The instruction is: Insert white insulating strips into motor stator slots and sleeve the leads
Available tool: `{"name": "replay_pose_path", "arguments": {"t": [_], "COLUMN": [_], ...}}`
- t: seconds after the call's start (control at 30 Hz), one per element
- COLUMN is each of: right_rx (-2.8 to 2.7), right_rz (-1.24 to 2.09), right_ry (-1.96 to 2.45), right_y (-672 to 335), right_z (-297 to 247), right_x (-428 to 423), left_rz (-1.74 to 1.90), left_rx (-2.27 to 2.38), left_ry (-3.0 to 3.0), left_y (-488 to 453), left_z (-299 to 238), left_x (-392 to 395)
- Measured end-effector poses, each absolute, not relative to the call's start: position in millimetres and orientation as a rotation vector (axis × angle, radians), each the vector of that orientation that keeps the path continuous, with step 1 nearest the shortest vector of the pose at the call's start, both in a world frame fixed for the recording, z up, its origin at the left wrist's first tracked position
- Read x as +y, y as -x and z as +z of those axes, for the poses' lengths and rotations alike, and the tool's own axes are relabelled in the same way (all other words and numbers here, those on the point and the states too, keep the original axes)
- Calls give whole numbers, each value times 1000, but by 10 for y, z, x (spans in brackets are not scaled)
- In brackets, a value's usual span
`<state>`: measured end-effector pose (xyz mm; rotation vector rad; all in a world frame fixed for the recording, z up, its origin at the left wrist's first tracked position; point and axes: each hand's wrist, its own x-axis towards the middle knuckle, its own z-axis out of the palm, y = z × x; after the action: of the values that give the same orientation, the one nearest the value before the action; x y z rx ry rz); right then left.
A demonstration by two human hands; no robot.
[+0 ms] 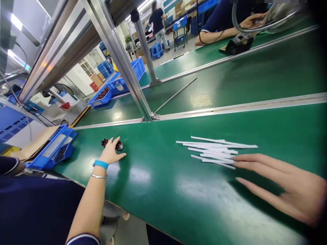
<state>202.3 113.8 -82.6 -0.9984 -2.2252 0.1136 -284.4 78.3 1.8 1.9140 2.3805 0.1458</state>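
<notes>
My left hand reaches out over the green table, fingers curled round a small dark and silver motor part; a second dark part lies just left of it. A blue band and a thin bracelet sit on that wrist. My right hand lies flat at the right with fingers stretched out. Its fingertips touch the near edge of a loose pile of white strips.
A blue bin with small parts sits at the left edge. A metal frame post rises behind the table, with a thin rod on the conveyor. More blue bins stand farther back. Another person's arm works opposite.
</notes>
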Motion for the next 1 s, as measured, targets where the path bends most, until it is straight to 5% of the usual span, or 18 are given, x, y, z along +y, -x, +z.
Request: {"name": "replay_pose_path", "arguments": {"t": [0.3,0.43,0.63,1.0], "right_rx": [-2489,-2301,-2109,-1787], "right_rz": [-12,26,521,1327], "right_ry": [917,824,854,1044], "right_y": [-1570,-1595,-1716,-1749], "right_z": [-642,-485,-195,-245], "right_x": [1419,1307,958,940], "left_rz": [472,1024,1033,858], "left_rx": [2016,1135,849,830], "left_ry": [-1894,-1072,-795,-901], "left_y": [2167,1236,364,310], "left_z": [87,-176,-448,-445], "left_x": [806,769,811,672]}}
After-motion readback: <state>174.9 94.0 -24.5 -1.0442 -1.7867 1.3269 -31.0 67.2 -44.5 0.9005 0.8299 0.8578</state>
